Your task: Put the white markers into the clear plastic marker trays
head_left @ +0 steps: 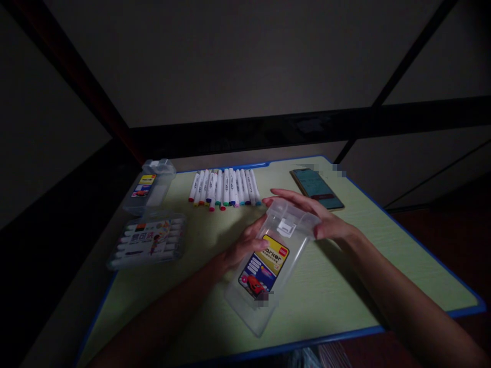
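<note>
A clear plastic marker case (291,255) with a yellow and blue "marker" label is held tilted above the table, its lid end pointing away from me. My left hand (247,240) grips its left side, with the thumb lying on the label. Around the lid at the top right, my right hand (322,217) is closed, fingers behind and thumb at the corner. The lid's white latch shows at the front. No markers can be seen inside this case. Beyond it, several white markers (226,188) with coloured ends lie in a row on the table.
The light green table (184,306) has a blue edge. At the left stands another clear case (155,191) with a similar label, and nearer me lies a flat case (149,240) holding several markers. A phone (316,188) rests at the back right. Wall panels rise behind.
</note>
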`<state>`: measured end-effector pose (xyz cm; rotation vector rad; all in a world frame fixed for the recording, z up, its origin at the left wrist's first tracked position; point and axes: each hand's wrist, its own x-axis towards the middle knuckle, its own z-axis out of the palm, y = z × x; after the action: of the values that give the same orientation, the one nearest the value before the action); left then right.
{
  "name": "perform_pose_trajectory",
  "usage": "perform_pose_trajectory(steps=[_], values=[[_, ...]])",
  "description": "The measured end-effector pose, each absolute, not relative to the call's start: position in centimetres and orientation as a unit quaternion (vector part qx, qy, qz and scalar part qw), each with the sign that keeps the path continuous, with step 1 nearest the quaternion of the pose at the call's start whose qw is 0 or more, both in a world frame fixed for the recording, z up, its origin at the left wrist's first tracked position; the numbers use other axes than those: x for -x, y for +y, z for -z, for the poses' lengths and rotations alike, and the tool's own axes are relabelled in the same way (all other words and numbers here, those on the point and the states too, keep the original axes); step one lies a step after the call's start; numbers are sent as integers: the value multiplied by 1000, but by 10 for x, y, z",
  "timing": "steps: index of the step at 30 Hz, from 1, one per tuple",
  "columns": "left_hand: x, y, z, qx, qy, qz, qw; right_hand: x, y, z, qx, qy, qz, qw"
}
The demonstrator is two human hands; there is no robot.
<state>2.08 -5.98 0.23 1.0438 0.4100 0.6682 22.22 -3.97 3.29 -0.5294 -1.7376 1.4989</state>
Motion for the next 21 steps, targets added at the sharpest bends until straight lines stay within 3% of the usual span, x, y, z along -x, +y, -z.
perform_pose_trajectory(steps=[8,21], values=[[-21,-59,-5,-494,162,-279,807,-230,-41,-35,204,-724,-566,339],[-20,-59,-5,-466,167,-289,819,-225,-41,-25,191,-678,-592,391]])
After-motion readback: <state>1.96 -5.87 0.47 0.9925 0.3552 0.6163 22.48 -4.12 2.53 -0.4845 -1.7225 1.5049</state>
